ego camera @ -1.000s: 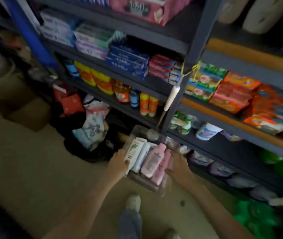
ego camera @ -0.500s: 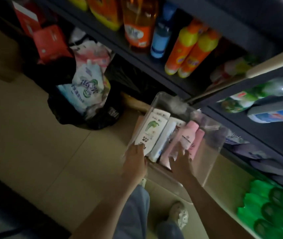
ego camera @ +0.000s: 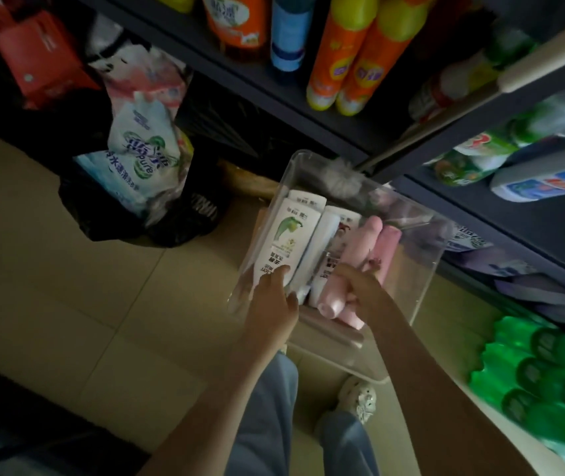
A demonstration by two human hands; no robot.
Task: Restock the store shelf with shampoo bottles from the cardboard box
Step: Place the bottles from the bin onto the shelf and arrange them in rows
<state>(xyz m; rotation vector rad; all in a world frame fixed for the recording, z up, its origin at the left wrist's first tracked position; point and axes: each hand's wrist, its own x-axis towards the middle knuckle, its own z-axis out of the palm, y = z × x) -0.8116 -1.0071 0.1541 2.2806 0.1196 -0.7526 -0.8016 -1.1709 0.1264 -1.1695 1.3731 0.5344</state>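
Grips near-left wall of clear rectangular plastic bin (ego camera: 425, 255) with left hand (ego camera: 270, 304) (thumb against white leaf-printed shampoo bottle (ego camera: 288, 235)); clamps right hand (ego camera: 360, 286) round pink cylindrical plastic bottle (ego camera: 356, 249) inside.

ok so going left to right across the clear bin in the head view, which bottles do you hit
white bottle with green leaf → plain white bottle → pink bottle → paler pink bottle; others tucked underneath overlap too much to place.

Two orange spray cans (ego camera: 338, 56) stand beside a blue bottle (ego camera: 289, 29); detergent pouches (ego camera: 143, 156) fill a black bag (ego camera: 102, 218).
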